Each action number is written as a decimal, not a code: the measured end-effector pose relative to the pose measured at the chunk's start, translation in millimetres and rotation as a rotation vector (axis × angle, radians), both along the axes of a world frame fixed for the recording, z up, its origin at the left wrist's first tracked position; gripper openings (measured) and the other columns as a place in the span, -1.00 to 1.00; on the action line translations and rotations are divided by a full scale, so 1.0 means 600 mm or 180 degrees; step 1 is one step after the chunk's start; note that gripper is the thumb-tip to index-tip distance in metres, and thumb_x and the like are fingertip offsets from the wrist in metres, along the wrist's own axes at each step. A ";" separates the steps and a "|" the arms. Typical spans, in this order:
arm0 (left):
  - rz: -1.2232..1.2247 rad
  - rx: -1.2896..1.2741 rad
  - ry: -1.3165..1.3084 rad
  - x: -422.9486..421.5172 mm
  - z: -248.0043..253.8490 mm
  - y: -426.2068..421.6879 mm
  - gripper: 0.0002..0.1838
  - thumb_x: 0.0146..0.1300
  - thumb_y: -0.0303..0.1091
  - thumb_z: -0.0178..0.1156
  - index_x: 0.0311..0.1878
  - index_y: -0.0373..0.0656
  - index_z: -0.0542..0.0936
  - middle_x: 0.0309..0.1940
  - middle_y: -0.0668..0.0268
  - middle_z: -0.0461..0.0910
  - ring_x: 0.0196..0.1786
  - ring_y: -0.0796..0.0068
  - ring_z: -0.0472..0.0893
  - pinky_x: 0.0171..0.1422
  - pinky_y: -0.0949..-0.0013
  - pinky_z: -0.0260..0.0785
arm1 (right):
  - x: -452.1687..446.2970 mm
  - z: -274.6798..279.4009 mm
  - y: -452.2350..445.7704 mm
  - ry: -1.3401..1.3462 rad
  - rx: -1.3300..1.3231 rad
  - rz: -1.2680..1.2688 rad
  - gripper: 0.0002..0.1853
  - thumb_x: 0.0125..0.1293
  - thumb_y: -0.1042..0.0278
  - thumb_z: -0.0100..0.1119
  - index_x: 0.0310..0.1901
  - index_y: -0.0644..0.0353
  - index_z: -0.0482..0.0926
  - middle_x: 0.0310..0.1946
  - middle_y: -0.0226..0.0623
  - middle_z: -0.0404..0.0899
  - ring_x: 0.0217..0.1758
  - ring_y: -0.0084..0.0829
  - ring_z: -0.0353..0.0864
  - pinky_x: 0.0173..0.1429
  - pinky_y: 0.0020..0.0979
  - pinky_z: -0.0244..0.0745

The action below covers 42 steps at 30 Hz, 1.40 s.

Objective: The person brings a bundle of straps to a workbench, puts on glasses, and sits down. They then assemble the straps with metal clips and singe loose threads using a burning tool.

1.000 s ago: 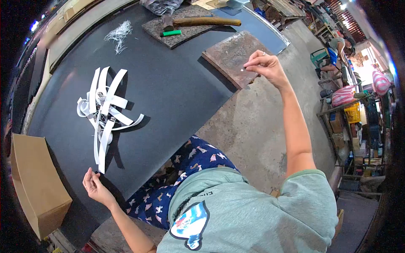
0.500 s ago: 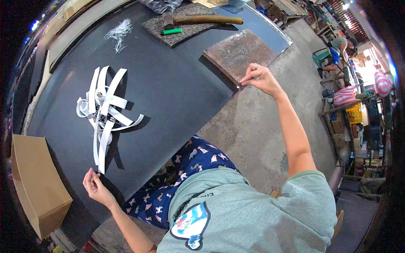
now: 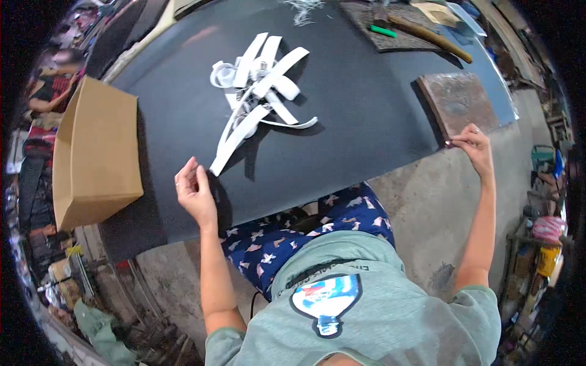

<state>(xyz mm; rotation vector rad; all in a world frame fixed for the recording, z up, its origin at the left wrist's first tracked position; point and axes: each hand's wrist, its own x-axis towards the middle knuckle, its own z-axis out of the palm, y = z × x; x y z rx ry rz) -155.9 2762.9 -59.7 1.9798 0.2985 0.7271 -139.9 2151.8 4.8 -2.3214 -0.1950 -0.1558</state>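
Note:
My left hand [image 3: 196, 192] is at the lower end of a pile of white straps [image 3: 244, 125], thumb and index finger apart, with nothing visible between them. Small metal parts show among the straps, which overlap on the dark tabletop. At the right, my right hand [image 3: 476, 151] pinches a tiny pale piece [image 3: 448, 143] in its fingertips. This piece is at the near corner of a brown, worn slab [image 3: 461, 100]; whether it touches the slab I cannot tell.
An open cardboard box [image 3: 107, 158] stands at the left. Toward the back are a hammer [image 3: 430, 38], a green marker [image 3: 383, 30] on a speckled slab [image 3: 360, 18], and white thread scraps [image 3: 302, 9]. A person [image 3: 55, 88] is at the far left.
The view has turned left, bringing the box nearer the middle. My left thumb and index finger have parted beside the strap end. My right hand has come down to the slab's near corner.

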 end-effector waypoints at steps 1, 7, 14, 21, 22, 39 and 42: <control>0.0025 0.0021 0.0028 0.000 0.003 -0.002 -0.78 0.36 -0.51 0.20 0.04 -0.25 0.64 -0.09 0.35 0.55 -0.11 0.58 0.59 0.01 0.49 0.47 | 0.004 0.003 0.008 0.0013 0.0215 -0.0080 -0.87 0.14 0.68 0.28 -0.30 0.27 0.73 -0.40 -0.44 0.49 -0.29 -0.61 0.46 -0.19 -0.56 0.35; -0.0436 -0.0562 0.0128 0.058 0.050 -0.017 -0.73 0.44 -0.31 0.16 -0.01 -0.34 0.66 -0.07 0.28 0.60 -0.01 0.54 0.56 0.14 0.45 0.38 | 0.027 0.013 0.070 0.0177 0.1321 -0.0192 -0.94 0.26 0.62 0.26 -0.25 0.30 0.67 -0.29 -0.34 0.69 -0.23 -0.57 0.65 -0.07 -0.55 0.51; -0.1077 0.0742 0.0959 0.175 0.119 -0.073 -0.61 0.35 -0.13 0.24 -0.02 -0.32 0.68 -0.26 0.26 0.70 -0.15 0.56 0.61 -0.01 0.45 0.42 | 0.089 0.002 0.235 0.0404 0.2155 0.0464 -0.89 0.23 0.59 0.32 -0.21 0.32 0.65 -0.29 -0.32 0.67 -0.25 -0.55 0.63 -0.07 -0.52 0.55; -0.1025 0.0891 0.0945 0.331 0.058 -0.079 -0.59 0.11 -0.11 0.35 -0.18 -0.32 0.68 -0.27 0.04 0.73 -0.16 0.19 0.73 0.00 0.22 0.52 | 0.099 -0.021 0.327 0.0263 0.3003 0.0717 -0.86 0.20 0.61 0.32 -0.19 0.34 0.72 -0.33 -0.31 0.68 -0.27 -0.54 0.63 -0.12 -0.51 0.54; -0.0992 0.1121 0.0863 0.342 0.054 -0.085 -0.54 0.03 -0.03 0.39 -0.21 -0.29 0.70 -0.32 0.06 0.73 -0.20 0.17 0.73 -0.02 0.20 0.52 | 0.096 -0.026 0.334 0.0291 0.3122 0.0723 -0.86 0.20 0.61 0.32 -0.19 0.33 0.72 -0.33 -0.30 0.68 -0.27 -0.54 0.63 -0.12 -0.52 0.54; -0.1327 0.0461 0.0474 0.410 0.278 -0.114 -0.70 0.47 -0.17 0.04 -0.09 -0.27 0.47 -0.46 0.20 0.68 -0.49 0.56 0.63 -0.43 0.45 0.43 | 0.086 -0.116 0.321 0.0159 0.4246 0.0123 -0.90 0.36 0.47 0.25 -0.17 0.29 0.59 -0.32 -0.32 0.64 -0.26 -0.51 0.60 -0.07 -0.51 0.50; -0.1554 0.0397 0.0158 0.436 0.326 -0.120 -0.69 0.49 -0.12 0.01 -0.09 -0.24 0.43 -0.44 0.19 0.68 -0.46 0.47 0.65 -0.39 0.41 0.45 | 0.086 -0.116 0.318 0.0127 0.4465 0.0184 -0.90 0.38 0.43 0.24 -0.18 0.26 0.57 -0.32 -0.32 0.63 -0.24 -0.49 0.60 -0.04 -0.47 0.50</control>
